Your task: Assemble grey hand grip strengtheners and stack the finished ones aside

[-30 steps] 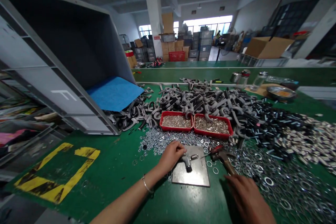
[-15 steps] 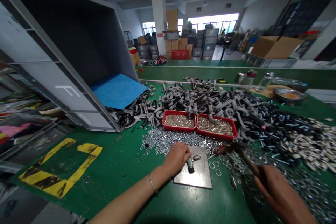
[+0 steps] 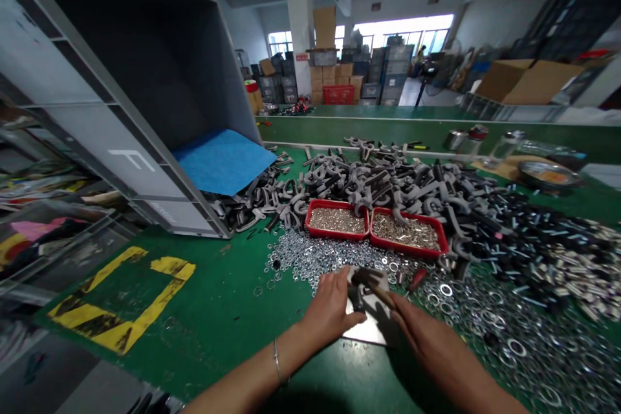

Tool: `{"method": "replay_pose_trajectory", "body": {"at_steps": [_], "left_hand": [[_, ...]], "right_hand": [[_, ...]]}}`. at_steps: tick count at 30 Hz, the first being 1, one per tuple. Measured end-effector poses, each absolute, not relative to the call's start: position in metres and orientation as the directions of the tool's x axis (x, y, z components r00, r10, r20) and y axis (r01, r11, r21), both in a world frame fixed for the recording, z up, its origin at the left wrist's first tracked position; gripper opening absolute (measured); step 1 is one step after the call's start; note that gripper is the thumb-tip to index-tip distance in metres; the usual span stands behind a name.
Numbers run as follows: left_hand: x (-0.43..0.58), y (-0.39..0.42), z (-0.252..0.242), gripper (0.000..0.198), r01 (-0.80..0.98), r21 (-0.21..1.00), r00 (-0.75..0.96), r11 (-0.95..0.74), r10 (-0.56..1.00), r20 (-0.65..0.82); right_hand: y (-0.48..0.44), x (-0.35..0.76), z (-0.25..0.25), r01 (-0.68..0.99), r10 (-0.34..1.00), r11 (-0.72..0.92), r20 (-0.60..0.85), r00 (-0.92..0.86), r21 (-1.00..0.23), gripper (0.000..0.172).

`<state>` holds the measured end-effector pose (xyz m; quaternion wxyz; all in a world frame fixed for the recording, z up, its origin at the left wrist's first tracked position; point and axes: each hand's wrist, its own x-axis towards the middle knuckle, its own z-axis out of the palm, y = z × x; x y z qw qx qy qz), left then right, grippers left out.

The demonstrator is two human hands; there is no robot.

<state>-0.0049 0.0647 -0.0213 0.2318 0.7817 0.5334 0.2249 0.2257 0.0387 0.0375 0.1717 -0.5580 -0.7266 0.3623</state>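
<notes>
My left hand rests at the near-left edge of a steel plate, its fingers shut around a dark metal fitting that is partly hidden. My right hand grips the wooden handle of a hammer. The dark hammer head sits low over the plate, right beside the fitting. Whether head and fitting touch, I cannot tell. A red-handled tool lies on the washers right of the plate.
Loose steel washers spread around the plate. Behind stand two red trays of small parts, before a heap of grey U-shaped fittings and black bolts. A tipped grey crate with a blue sheet looms left.
The hammer has swung left from beside the plate to over it, with my right hand closing in on my left. The view has drifted slightly.
</notes>
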Motion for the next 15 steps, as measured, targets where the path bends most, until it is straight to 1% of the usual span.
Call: {"method": "replay_pose_trajectory", "body": {"at_steps": [3,5,6,8,10,12,13,15], "left_hand": [[-0.005,0.067,-0.021,0.094,0.745,0.592,0.331,-0.308,0.941,0.072],[-0.005,0.065,-0.02,0.094,0.752,0.592,0.325,-0.29,0.944,0.05],[-0.005,0.063,-0.019,0.095,0.752,0.599,0.323,-0.275,0.946,0.029],[-0.006,0.06,-0.016,0.101,0.738,0.627,0.338,-0.251,0.941,-0.021],[-0.012,0.065,-0.011,0.104,0.711,0.649,0.377,-0.27,0.926,-0.027],[-0.028,0.081,-0.002,0.092,0.712,0.619,0.382,-0.332,0.922,0.055],[-0.04,0.094,0.004,0.082,0.737,0.574,0.359,-0.357,0.926,0.115],[-0.071,0.126,0.017,0.062,0.834,0.434,0.269,-0.34,0.938,0.218]], "right_hand": [[0.055,0.24,0.017,0.679,0.918,0.021,-0.256,-0.304,-0.733,0.05],[0.063,0.255,0.007,0.702,0.947,0.005,-0.223,-0.233,-0.712,0.052],[0.065,0.26,0.004,0.739,0.967,0.041,-0.16,-0.199,-0.673,0.052],[0.068,0.262,-0.002,0.823,0.98,0.182,0.033,-0.195,-0.539,0.048],[0.069,0.25,-0.008,0.843,0.932,0.357,0.216,-0.291,-0.402,0.043],[0.067,0.228,-0.016,0.804,0.872,0.482,0.279,-0.402,-0.348,0.038],[0.066,0.216,-0.019,0.781,0.853,0.518,0.278,-0.441,-0.349,0.035],[0.065,0.196,-0.026,0.766,0.847,0.531,0.25,-0.47,-0.362,0.027]]}}
